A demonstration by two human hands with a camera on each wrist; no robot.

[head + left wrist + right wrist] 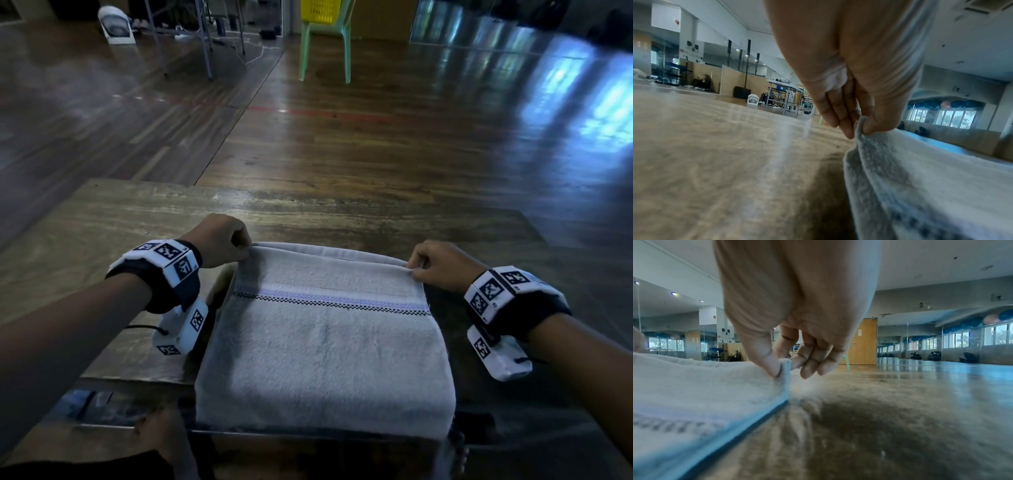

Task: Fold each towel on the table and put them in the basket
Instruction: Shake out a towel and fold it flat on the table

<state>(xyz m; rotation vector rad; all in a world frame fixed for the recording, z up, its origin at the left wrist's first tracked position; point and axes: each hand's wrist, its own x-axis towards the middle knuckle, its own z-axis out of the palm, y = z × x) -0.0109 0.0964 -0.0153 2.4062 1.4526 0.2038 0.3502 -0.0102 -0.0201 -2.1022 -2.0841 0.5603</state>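
A grey towel (325,339) with a dark checked stripe lies folded on the wooden table (102,219), its near end hanging over the front edge. My left hand (245,251) pinches the towel's far left corner, thumb against fingers; the left wrist view shows this hand (859,128) holding the towel (920,178) just above the tabletop. My right hand (412,269) pinches the far right corner, seen close in the right wrist view as the hand (784,368) lifts the towel's (694,386) upper layer slightly. A yellow basket (320,10) sits on a green chair far across the floor.
The green chair (325,48) stands on the wooden floor well beyond the table's far edge. A white fan (114,24) and metal table legs (205,41) are at the far left. Bare tabletop lies left, right and beyond the towel.
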